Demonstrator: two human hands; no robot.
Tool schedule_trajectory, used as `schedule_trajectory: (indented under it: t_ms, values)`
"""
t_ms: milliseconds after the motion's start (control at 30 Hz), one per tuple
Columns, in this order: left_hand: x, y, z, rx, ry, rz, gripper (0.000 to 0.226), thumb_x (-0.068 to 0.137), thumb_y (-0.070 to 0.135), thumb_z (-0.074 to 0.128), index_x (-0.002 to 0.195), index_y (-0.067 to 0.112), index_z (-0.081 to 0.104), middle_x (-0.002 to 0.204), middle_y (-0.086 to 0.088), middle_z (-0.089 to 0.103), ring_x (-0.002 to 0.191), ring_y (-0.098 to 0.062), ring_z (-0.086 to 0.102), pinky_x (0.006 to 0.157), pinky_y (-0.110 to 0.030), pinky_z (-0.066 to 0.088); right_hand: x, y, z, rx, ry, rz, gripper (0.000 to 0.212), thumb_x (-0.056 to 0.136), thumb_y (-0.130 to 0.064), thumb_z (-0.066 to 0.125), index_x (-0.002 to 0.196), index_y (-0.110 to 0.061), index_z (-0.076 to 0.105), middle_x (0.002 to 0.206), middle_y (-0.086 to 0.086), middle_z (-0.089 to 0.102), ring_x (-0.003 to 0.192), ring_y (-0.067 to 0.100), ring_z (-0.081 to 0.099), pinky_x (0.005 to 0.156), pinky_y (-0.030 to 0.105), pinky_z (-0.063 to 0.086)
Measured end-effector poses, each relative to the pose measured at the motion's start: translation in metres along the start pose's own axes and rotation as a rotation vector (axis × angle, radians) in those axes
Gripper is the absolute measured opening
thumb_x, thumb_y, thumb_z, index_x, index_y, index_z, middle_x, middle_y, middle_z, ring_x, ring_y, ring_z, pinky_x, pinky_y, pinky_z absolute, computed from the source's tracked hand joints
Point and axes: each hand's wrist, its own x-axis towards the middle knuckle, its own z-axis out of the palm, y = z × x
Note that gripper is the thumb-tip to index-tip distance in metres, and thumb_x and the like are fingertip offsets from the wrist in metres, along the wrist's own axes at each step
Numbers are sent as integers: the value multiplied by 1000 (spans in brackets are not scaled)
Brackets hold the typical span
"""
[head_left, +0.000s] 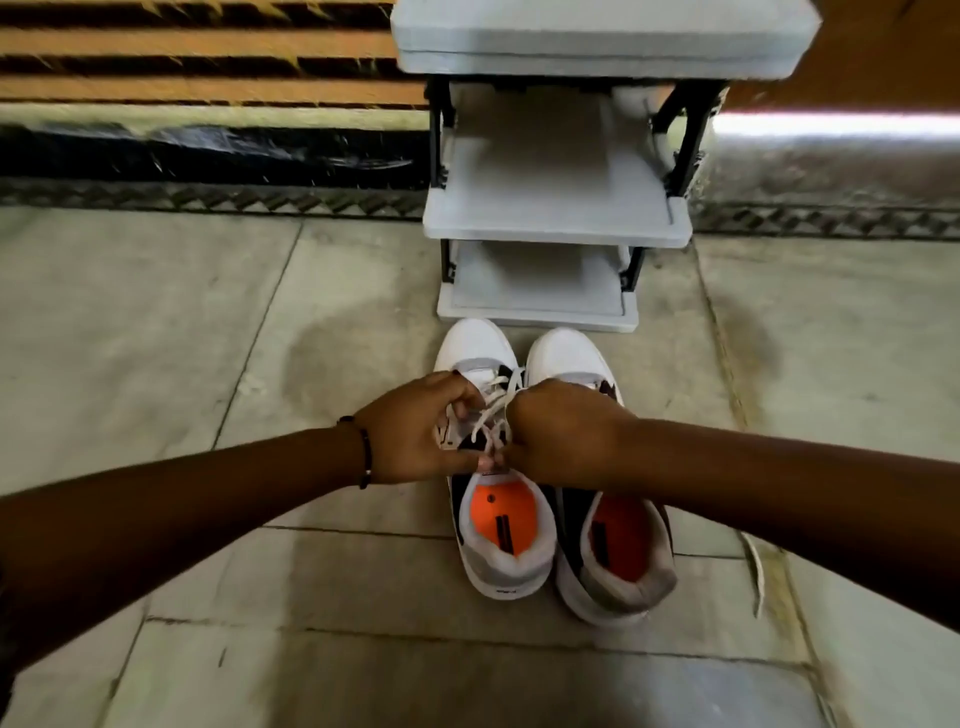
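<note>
1. Left hand (410, 431) and right hand (561, 436) meet thumb tip to thumb tip, fingers curled, each pinching the white flat shoelace (493, 410).
2. The lace belongs to the white leather sneaker with orange insole (506, 566), directly under both hands; its heel is nearer the person than the hands and its toe is beyond them.
3. The matching second sneaker (566, 353) touches it, under the right wrist.
4. Both stand on the grey tiled floor (208, 338).
5. The pale grey tiered plastic shoe rack (556, 218) is just beyond the toes.
6. A dark beaded bracelet (363, 452) is on the left wrist.
</note>
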Motion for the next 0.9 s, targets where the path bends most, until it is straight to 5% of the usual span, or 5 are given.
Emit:
schedule_trajectory:
  t_ms: [267,400,567,733,900]
  values:
    - [-9,7,-2,-55,5,-48,53,69,35,75,116,21,53,102,7,50,81,-9,58,64,-5,44,-20,-1,2,158,-68,105,38,78,-15,63,48,-17,40,56,-2,41,63,21,47,50,24,33]
    - [-9,14,1,-59,13,-56,53,68,42,73,112,21,54,106,3,49,81,-3,54,65,-5,41,-23,5,-3,217,28,170,23,77,-26,65,74,-3,62,79,11,62,76,25,59,63,30,48]
    - [-9,18,12,-8,31,-66,71,56,56,62,114,17,51,106,2,43,88,-13,48,76,-18,40,-23,-2,-3,183,133,172,35,79,-28,65,106,-5,61,110,15,58,104,31,56,75,29,41]
    - [-13,13,3,-116,2,-162,55,70,29,75,118,19,51,114,-1,45,91,-16,54,76,-15,44,-13,-11,-2,374,6,238,31,79,-28,67,92,0,68,83,11,61,78,19,55,53,22,37]
    - [-22,14,7,-149,45,-170,56,68,30,71,119,21,50,113,3,43,95,-15,54,69,-6,40,-12,-16,-1,671,54,308,23,76,-15,70,88,5,68,75,9,59,75,19,53,60,24,41]
